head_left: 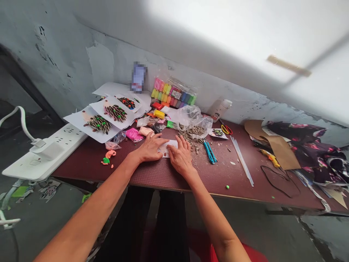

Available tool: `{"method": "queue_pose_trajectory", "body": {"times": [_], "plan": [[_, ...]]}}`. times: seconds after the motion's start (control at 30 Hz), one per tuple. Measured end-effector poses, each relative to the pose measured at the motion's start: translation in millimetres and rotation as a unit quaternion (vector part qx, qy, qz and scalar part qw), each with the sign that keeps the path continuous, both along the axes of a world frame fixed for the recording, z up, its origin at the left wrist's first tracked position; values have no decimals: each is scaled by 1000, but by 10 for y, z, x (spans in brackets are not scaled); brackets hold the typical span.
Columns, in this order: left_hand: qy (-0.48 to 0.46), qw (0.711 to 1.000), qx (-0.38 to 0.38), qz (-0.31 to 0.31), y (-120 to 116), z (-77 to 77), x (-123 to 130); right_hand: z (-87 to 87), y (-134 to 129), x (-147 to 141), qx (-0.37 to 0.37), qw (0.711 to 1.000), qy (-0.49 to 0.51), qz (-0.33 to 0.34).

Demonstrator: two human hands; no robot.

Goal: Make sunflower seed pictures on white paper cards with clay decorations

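Observation:
A small white card (164,150) lies flat on the dark red tabletop, with small brown bits along its lower edge. My left hand (151,148) rests over the card's left side, fingers stretched out and thumb toward its lower edge. From the right, my right hand (180,154) lies on the card, fingers extended and apart. Both hands partly cover the card. Just beyond my right hand is a heap of striped sunflower seeds (188,137), some in a clear plastic bag (203,123). Pale peach clay (146,131) sits near my left fingertips, beside bright pink clay (133,134).
Left are seed-covered hedgehog pictures (99,123) and a white power strip (58,147). Clay packs (174,95) stand at the wall. Right lie a teal utility knife (209,152), scissors (226,128), clear glue sticks (242,160) and a yellow glue gun (269,157). Orange and green clay scraps (108,156) sit left.

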State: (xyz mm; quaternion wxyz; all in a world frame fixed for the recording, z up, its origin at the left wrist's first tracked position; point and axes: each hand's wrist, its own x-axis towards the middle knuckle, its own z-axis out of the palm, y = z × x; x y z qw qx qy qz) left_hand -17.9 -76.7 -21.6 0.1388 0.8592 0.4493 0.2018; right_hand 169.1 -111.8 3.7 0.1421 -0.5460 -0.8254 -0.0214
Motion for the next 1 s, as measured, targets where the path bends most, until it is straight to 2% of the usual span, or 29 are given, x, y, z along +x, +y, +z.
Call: {"method": "queue_pose_trajectory", "body": {"times": [0.8,1.0], "plan": [[-8,1000,-1,4,6,-19,1,-66,-178,61,5,999,22,26],[-4,1000,-5,7,-9,6,7,-113,-233,131,20,999,30,-10]]}}
